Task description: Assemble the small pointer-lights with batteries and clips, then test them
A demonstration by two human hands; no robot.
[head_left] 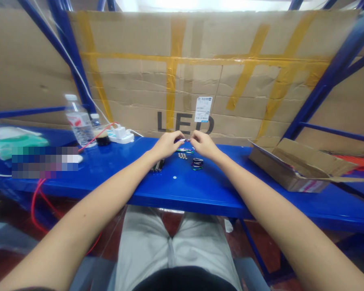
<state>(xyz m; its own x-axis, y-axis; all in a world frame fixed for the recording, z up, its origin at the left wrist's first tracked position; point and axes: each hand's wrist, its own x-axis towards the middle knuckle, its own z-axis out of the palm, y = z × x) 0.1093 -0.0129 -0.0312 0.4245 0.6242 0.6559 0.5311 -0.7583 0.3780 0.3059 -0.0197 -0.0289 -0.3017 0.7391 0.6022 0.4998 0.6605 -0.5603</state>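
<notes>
My left hand and my right hand meet above the blue shelf, fingers pinched together on a small thin metallic piece held between them. Just below the hands lie several small parts: a greenish clip, a few small metal bits, dark rings with a green one, and a dark bundle near my left wrist.
An open cardboard box sits at the right on the shelf. At the left stand a water bottle, a dark cup and a white power strip with a red cable. A taped cardboard wall closes the back.
</notes>
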